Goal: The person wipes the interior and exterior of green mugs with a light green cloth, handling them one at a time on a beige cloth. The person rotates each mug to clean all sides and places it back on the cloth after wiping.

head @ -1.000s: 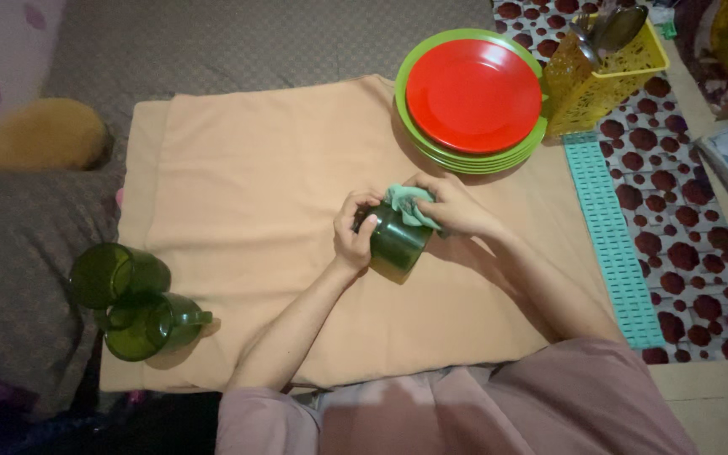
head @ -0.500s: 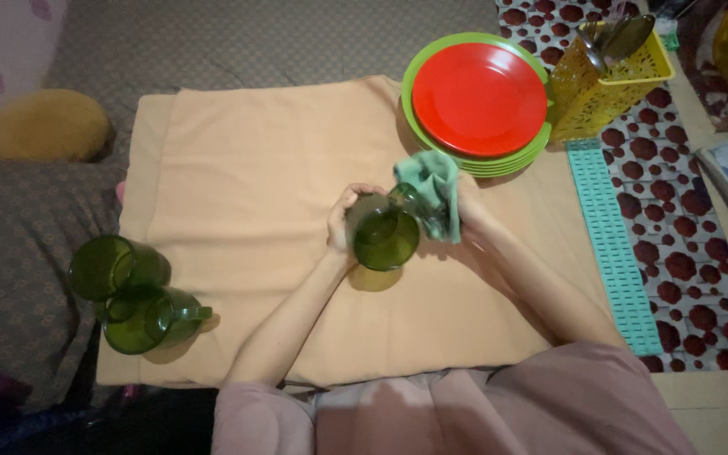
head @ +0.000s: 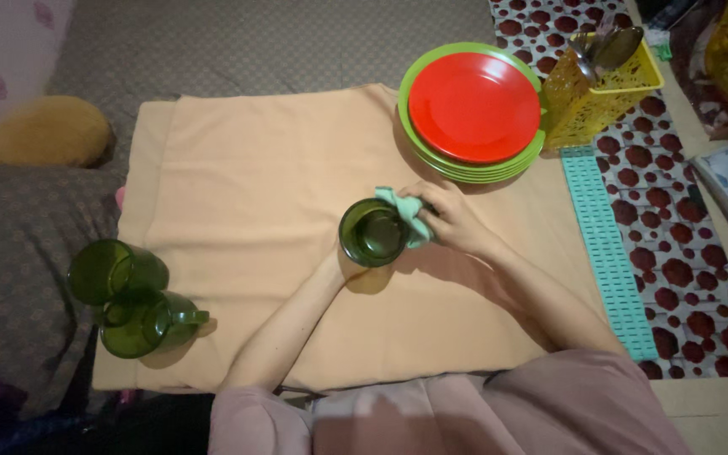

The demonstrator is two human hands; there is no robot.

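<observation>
Right now your left hand (head: 337,257) sits mostly hidden under the green cup (head: 372,232), its grip clamped on the cup and holding it mouth-up over the tan cloth (head: 254,185), so the rim faces you. Your right hand (head: 452,221) keeps its grip closed on a green rag (head: 406,212) pressed against the cup's rim. Two more green cups (head: 128,299) lie at the cloth's left edge; stacked plates (head: 473,105) sit well apart, beside a yellow basket (head: 600,88).
</observation>
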